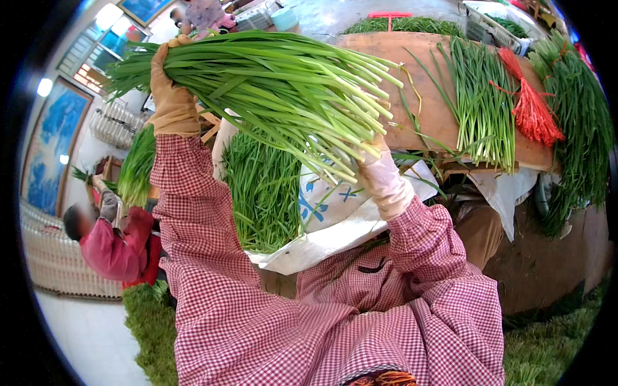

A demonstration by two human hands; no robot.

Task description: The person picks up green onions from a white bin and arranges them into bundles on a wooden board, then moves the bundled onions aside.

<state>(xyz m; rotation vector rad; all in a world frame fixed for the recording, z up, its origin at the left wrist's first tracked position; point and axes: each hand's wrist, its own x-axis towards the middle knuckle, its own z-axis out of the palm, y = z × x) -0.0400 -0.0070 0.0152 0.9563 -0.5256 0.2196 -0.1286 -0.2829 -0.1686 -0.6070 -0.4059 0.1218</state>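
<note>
Your raised left grip point(170, 87), in a tan glove, is clamped around the leafy end of a thick bundle of long green stalks point(270, 90). The bundle stretches across to your right grip point(384, 174), in a pale glove, which meets it at the whitish stem ends; those fingers are mostly hidden behind the stems, so you cannot tell how firmly they close.

Below and between your two grips, loose greens point(261, 193) fill an open white sack point(335, 235). Beyond your right grip, to its right, a brown surface point(537, 154) carries a smaller pile of stalks point(486, 119) and, just beside it, a bunch of red ties point(535, 116). Farther right hangs a darker green mass point(579, 135).

As for progress, the bundle looks gathered and roughly lined up — its stem ends uneven, no tie showing on it. Judging by the greens below your grips, plenty remains to be handled. Whether the pile on the surface counts as finished is unclear — no tie shows around it.
</note>
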